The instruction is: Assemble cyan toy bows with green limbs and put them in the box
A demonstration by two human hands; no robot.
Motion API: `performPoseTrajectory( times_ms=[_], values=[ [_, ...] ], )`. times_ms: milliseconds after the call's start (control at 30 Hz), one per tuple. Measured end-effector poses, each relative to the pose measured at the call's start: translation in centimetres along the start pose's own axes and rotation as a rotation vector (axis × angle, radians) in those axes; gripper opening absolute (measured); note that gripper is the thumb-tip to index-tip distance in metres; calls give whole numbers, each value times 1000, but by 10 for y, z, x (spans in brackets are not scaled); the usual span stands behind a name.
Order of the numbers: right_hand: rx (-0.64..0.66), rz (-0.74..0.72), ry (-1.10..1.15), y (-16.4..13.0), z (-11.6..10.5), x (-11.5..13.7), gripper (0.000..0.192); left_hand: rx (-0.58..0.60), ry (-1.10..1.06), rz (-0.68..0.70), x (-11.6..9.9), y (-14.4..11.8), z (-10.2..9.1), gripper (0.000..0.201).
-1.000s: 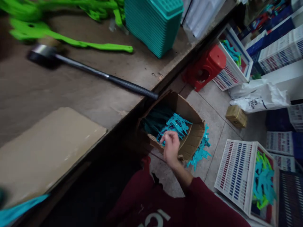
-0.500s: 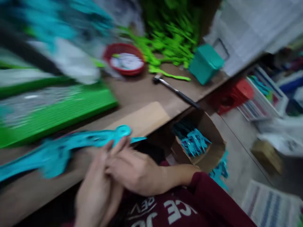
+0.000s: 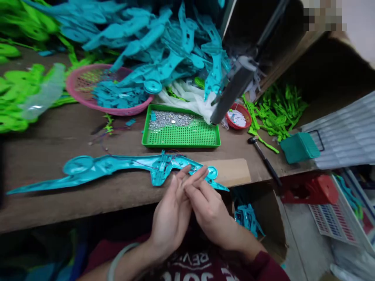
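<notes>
My left hand point(image 3: 171, 216) and my right hand point(image 3: 213, 208) are pressed together above the table's front edge. The left is cupped, and the right lies against its palm with fingers bent and partly stretched; anything between them is hidden. Just behind my fingertips lies a long turquoise plastic piece shaped like a bow point(image 3: 108, 166), flat on the table. A round disc point(image 3: 78, 165) sits near its left end, and thin red and blue wires run over its middle. Its right end rests by a flat tan board point(image 3: 231, 171), partly behind my fingers.
Behind stand a green tray point(image 3: 187, 136) of small silvery pieces, a pink basket point(image 3: 79, 105) of turquoise parts and a red bowl point(image 3: 246, 123). Turquoise pieces point(image 3: 158, 39) are heaped behind. A hammer point(image 3: 265, 160) and a teal box point(image 3: 301, 148) lie right; a carton point(image 3: 275, 218) stands below.
My view has swung left and grown sharper, showing the whole turquoise bow-shaped piece and the baskets behind. My hands stay pressed together in front of the piece's right end.
</notes>
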State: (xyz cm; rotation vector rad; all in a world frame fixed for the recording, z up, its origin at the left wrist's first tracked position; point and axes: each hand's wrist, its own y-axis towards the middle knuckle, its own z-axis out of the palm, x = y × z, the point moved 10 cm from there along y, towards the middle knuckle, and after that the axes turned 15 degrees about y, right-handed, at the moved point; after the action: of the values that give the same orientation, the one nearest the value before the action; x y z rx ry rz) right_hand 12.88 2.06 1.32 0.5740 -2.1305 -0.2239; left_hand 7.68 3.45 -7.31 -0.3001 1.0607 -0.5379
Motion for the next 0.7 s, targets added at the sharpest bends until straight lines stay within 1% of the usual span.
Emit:
performPoseTrajectory(
  times_ms=[33, 67, 100, 133, 167, 200, 233, 267, 300, 367, 400, 433, 467, 500, 600, 667, 700],
  values=[
    [12, -23, 24, 5, -4, -2, 29, 41, 44, 35, -9, 5, 1, 61],
    [13, -39, 63, 11, -10, -7, 27, 56, 125, 114, -21, 9, -1, 57],
    [8, -47, 107, 18, -17, -14, 23, 36, 251, 244, -38, 11, -5, 51],
    [0, -50, 147, 26, -24, -23, 19, -15, 420, 419, -56, 10, -10, 42],
    [-6, -52, 175, 35, -30, -34, 14, -82, 621, 623, -73, 4, -12, 31],
    [6, -59, 185, 43, -34, -45, 11, -150, 837, 826, -83, -5, -10, 21],
    [41, -70, 183, 51, -34, -55, 9, -200, 1051, 1002, -85, -14, -4, 13],
    [105, -89, 177, 57, -30, -64, 10, -227, 1245, 1136, -79, -20, 2, 10],
    [186, -113, 171, 61, -24, -70, 13, -232, 1406, 1231, -68, -23, 8, 12],
    [360, -149, 158, 65, -8, -80, 17, -215, 1624, 1337, -44, -25, 16, 20],
    [419, -151, 156, 65, -2, -83, 17, -204, 1683, 1365, -34, -25, 18, 23],
    [440, -141, 161, 66, -1, -85, 17, -191, 1715, 1382, -28, -25, 18, 24],
    [424, -120, 173, 69, -3, -87, 15, -177, 1728, 1388, -24, -25, 18, 24],
    [380, -88, 190, 72, -9, -89, 13, -163, 1728, 1387, -23, -25, 17, 23],
    [242, 47, 246, 78, -31, -100, 12, -113, 1670, 1375, -30, -28, 7, 22],
    [241, 102, 205, 74, -37, -109, 13, -72, 1639, 1369, -37, -32, -2, 24],
    [264, 98, 141, 70, -38, -114, 13, -58, 1636, 1365, -40, -33, -7, 23]
  ],
)
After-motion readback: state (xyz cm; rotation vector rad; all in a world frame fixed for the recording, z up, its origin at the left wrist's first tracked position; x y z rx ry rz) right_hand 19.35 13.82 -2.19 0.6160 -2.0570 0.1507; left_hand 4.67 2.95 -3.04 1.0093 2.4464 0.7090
